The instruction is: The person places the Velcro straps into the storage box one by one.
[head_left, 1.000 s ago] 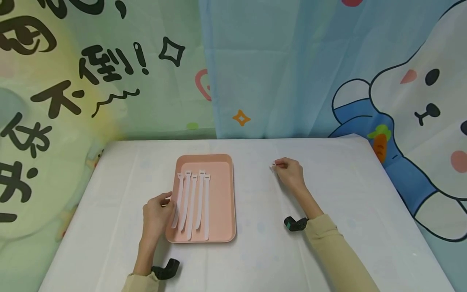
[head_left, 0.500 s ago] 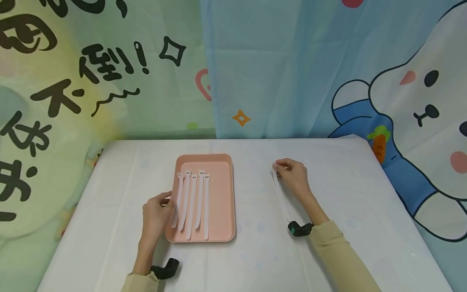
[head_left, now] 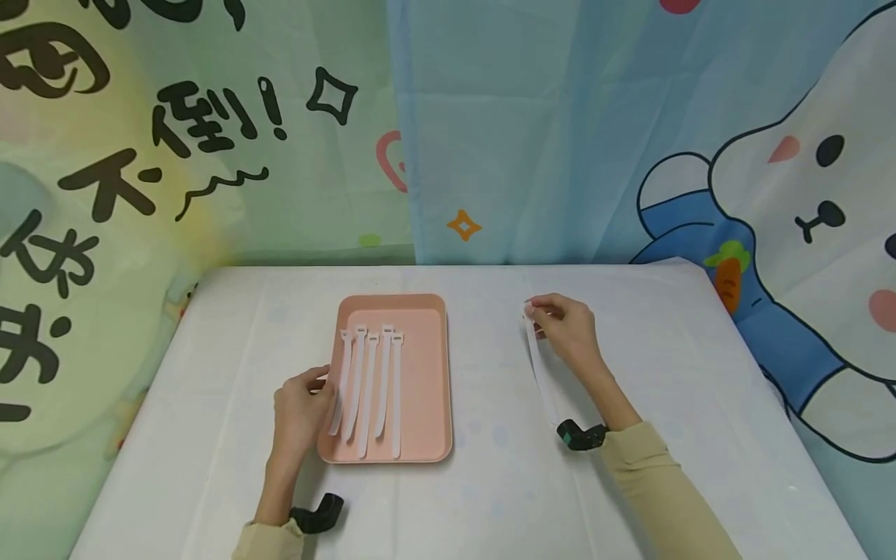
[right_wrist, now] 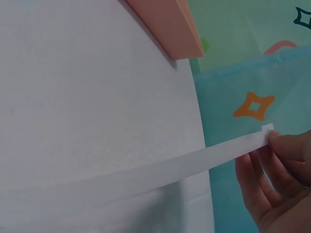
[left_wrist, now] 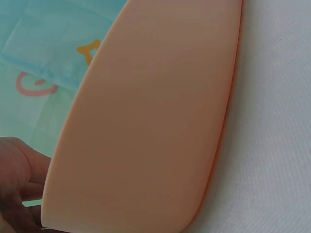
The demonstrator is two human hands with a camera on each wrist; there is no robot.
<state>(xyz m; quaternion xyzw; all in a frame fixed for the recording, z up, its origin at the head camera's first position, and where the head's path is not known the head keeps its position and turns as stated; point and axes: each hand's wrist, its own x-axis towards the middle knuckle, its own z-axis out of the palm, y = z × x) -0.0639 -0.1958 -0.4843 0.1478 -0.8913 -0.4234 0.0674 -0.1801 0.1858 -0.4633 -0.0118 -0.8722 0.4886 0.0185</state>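
A shallow pink tray (head_left: pixel 425 389) lies left of centre in the head view. Several white cable ties (head_left: pixel 397 397), flat with slotted heads, lie side by side in it, heads away from me. My left hand (head_left: pixel 302 408) grips the tray's left rim; its fingertips are partly hidden there, and the tray's outer wall (left_wrist: pixel 141 121) fills most of the left wrist view. To the tray's right, my right hand (head_left: pixel 565 327) pinches another white cable tie (right_wrist: pixel 160 167) by its head between thumb and fingers. The strap slants down toward the wrist camera, its tail against the white cloth.
A white cloth (head_left: pixel 490 498) covers the table. Black wrist cameras (head_left: pixel 581 435) sit on both wrists. Behind the table hangs a printed curtain (head_left: pixel 518 155) with lettering at the left and a cartoon rabbit (head_left: pixel 791 179) at the right.
My right hand has raised the cable tie's head off the table and moved slightly right, so more of the strap shows. The left hand and the tray have stayed in place.
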